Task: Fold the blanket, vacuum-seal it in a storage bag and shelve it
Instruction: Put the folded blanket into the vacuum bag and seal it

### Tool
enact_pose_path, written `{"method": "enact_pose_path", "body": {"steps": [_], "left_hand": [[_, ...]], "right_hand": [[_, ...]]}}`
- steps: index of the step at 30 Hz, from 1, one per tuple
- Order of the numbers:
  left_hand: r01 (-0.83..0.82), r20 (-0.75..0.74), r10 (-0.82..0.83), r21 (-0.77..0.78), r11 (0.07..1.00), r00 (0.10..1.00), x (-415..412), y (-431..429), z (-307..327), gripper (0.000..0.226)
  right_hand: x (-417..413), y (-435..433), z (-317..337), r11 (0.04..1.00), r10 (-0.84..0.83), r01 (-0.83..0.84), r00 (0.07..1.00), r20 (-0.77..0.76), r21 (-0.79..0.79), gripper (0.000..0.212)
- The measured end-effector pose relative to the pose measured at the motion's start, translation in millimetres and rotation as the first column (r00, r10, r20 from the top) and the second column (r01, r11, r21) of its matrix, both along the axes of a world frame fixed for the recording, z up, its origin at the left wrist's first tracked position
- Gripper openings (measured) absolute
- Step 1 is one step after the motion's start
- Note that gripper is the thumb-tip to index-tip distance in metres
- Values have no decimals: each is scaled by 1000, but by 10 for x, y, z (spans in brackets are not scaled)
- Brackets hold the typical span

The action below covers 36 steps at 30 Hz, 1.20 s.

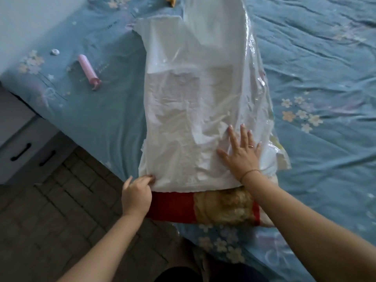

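Tugging the storage bag (195,119) on could bunch the folded blanket (203,206) or drag it off the bed (315,78), since your left hand (136,195) only pinches one corner of the mouth while your right hand (242,153) lies flat, fingers spread, pressing the plastic and gripping nothing. The blanket sits at the near edge, partly inside the bag, its red-and-gold end outside the mouth.
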State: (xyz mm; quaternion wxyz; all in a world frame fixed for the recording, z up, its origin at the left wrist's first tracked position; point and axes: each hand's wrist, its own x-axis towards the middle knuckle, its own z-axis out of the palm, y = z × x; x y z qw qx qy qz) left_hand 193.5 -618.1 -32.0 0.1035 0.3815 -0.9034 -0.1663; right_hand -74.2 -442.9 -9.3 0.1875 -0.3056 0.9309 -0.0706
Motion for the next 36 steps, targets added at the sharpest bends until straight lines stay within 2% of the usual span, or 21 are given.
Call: {"method": "enact_pose_path", "body": {"steps": [2,4,5,7,9,11,12,14,16,17,18,20,22,27,32,36], "left_hand": [[-154,-89,154,11,988,984,-267,115,156,42],[-180,-141,180,8,984,973,-637,311,330,50],[-161,-107,167,66,985,980,-824,410,408,61],[-158,105,134,263,952,985,-1082,570,433,84],[-215,308,99,372,903,946,-1137,613,267,97],[-234,393,71,384,893,917,-1078,541,92,105],[-235,401,63,397,887,914,-1050,491,33,107],[-241,398,56,433,869,916,-1007,402,-35,109],[-245,399,48,460,853,916,-958,320,-89,110],[-243,393,44,472,847,919,-946,276,-112,110],[-241,385,41,487,839,922,-944,227,-136,111],[-236,384,28,505,830,923,-950,121,-188,110],[-232,399,1,531,815,917,-952,-15,-251,109],[-178,336,-62,638,749,940,-920,-452,-420,135],[-46,174,-123,737,674,977,-865,-696,-529,135],[25,88,-167,815,579,982,-913,-849,-441,122]], "right_hand": [[131,127,-182,991,34,-35,999,6,130,81],[274,295,-296,990,13,-14,1000,6,144,83],[310,362,-329,992,2,-4,1000,16,122,81],[323,457,-329,998,25,-28,999,39,62,82],[271,506,-294,998,6,-1,997,78,-66,86],[147,543,-260,950,-150,166,985,79,-265,91],[43,552,-238,910,-261,268,963,65,-316,94],[-230,598,-224,809,-487,506,862,139,-301,100],[-513,677,-270,638,-640,738,668,381,-221,117],[-635,749,-326,540,-653,821,548,522,-186,128],[-709,838,-388,472,-630,874,428,648,-119,134],[-697,1004,-488,484,-486,874,237,841,34,129],[-604,1091,-600,496,-325,868,154,933,29,122],[-289,905,-378,558,-129,827,158,979,-60,106],[5,440,109,407,-103,894,249,963,-188,98],[135,-8,546,301,-277,911,366,889,-282,100]]}}
